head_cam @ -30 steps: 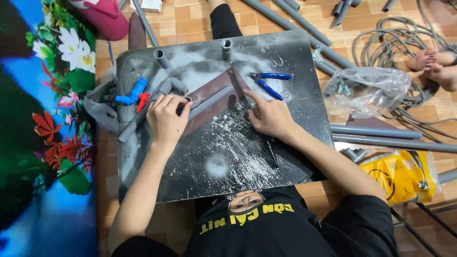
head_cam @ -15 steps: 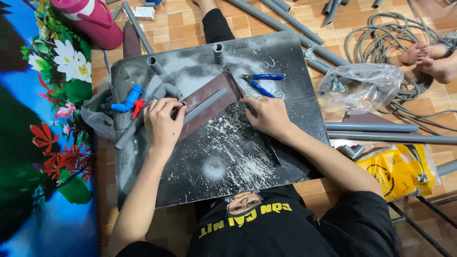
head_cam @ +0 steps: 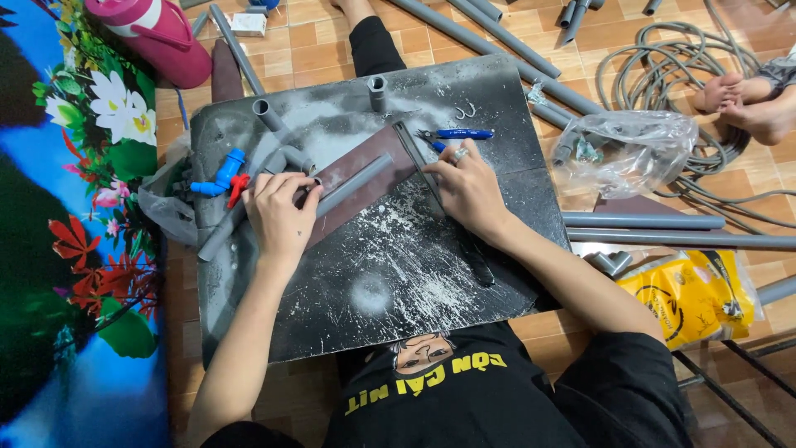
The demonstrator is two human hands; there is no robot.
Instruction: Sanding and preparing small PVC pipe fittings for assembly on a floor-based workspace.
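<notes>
A dark, dust-streaked board (head_cam: pixel 373 290) lies across my lap. On it sits a brown angled metal trough (head_cam: pixel 365 162) with a short grey pipe (head_cam: pixel 356 184) lying in it. My left hand (head_cam: pixel 282 211) grips the pipe's left end and presses it into the trough. My right hand (head_cam: pixel 468 187), with a ring on one finger, is closed over a thin dark saw (head_cam: pixel 479 267) that runs diagonally across the trough's right end. White sawdust covers the board below the hands.
Blue-handled pliers (head_cam: pixel 460 133) lie behind my right hand, and a blue and red valve (head_cam: pixel 224 176) sits left. Grey pipes (head_cam: pixel 647 221), a clear plastic bag (head_cam: pixel 630 153), a yellow bag (head_cam: pixel 696 294), a hose coil (head_cam: pixel 663 66), another person's feet (head_cam: pixel 746 95) and a pink bottle (head_cam: pixel 157 33) surround the board.
The view has shifted slightly, so the board sits lower in the frame. Both hands stay in place on the pipe and the saw.
</notes>
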